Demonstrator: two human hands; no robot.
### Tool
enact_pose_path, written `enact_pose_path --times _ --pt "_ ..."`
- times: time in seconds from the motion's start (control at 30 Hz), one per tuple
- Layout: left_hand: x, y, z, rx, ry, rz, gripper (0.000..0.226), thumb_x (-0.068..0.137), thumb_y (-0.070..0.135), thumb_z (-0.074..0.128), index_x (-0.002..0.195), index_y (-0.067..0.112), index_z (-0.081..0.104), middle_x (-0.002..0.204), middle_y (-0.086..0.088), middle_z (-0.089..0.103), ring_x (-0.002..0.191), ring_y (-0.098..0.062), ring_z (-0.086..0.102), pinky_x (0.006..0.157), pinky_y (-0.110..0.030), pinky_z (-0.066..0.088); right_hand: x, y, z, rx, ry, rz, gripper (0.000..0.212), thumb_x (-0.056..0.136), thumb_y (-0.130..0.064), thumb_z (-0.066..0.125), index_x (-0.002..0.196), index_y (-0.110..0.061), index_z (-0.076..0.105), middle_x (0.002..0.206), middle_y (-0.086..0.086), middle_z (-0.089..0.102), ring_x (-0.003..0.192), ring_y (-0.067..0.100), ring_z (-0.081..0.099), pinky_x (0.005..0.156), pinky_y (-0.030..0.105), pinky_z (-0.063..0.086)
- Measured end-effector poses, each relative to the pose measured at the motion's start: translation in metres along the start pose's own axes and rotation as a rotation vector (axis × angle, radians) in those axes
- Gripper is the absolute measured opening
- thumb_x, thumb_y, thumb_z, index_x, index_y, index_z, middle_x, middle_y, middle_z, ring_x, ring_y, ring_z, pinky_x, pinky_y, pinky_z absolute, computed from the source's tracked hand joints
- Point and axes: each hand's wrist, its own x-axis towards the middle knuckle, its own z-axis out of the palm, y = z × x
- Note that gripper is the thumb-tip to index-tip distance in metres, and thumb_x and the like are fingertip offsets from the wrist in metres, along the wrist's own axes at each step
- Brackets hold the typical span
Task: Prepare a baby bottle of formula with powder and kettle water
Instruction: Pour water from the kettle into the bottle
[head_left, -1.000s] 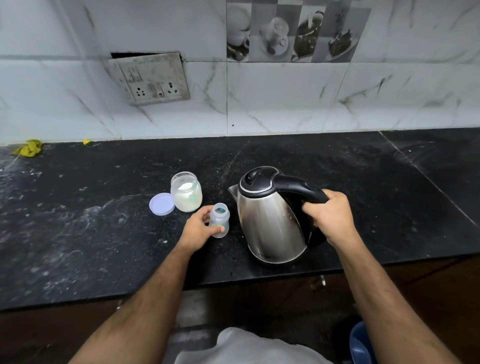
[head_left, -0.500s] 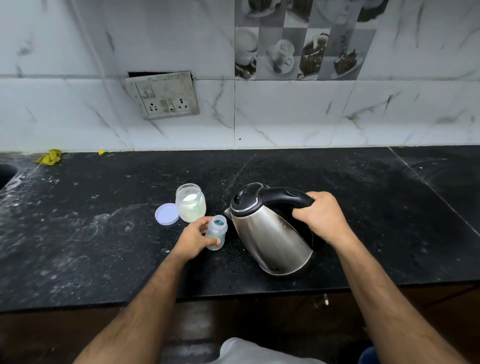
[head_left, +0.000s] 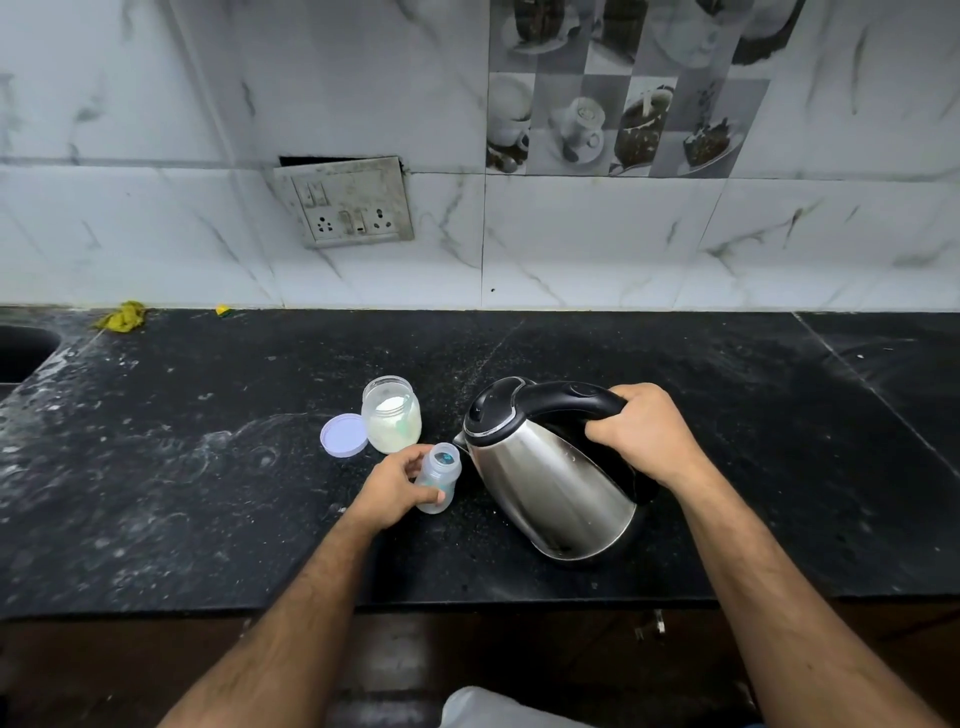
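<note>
Tipped further than before, kettle (head_left: 550, 467) spout now beside bottle (head_left: 439, 478) mouth.
Right hand (head_left: 644, 434) grips its handle; left hand (head_left: 397, 488) holds bottle. Open jar (head_left: 390, 422), lid (head_left: 344, 435) behind on surface (head_left: 182, 467).

kettle (head_left: 545, 483): steel, tilted at bottle (head_left: 440, 478) | powder jar (head_left: 390, 422): open

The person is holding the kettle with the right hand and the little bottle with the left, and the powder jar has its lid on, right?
Not quite. The head view shows the jar open; its lid lies beside it on the counter. The rest is right.
</note>
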Motion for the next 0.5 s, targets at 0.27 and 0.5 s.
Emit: enact_pose_path --times 0.27,0.5 --pt "0.004 -0.005 0.001 0.008 0.002 -0.025 0.075 0.043 0.033 0.085 0.116 0.032 0.066 0.112 0.006 0.073 0.11 -0.013 0.066 0.106 -0.043 0.048 0.003 -0.007 0.0 -0.038 -0.019 0.004 0.013 0.066 -0.008 0.07 0.058 -0.015 0.062 0.042 -0.006 0.054 0.039 0.011 0.049 0.049 0.026 0.039" --pt "0.005 -0.004 -0.001 0.021 0.004 -0.034 0.077 0.042 0.036 0.086 0.116 0.035 0.065 0.113 0.009 0.073 0.111 -0.011 0.065 0.106 -0.043 0.047 0.004 -0.012 0.001 -0.095 -0.027 -0.013 0.008 0.065 -0.011 0.07 0.06 -0.012 0.064 0.043 -0.005 0.055 0.042 0.014 0.05 0.051 0.027 0.041"
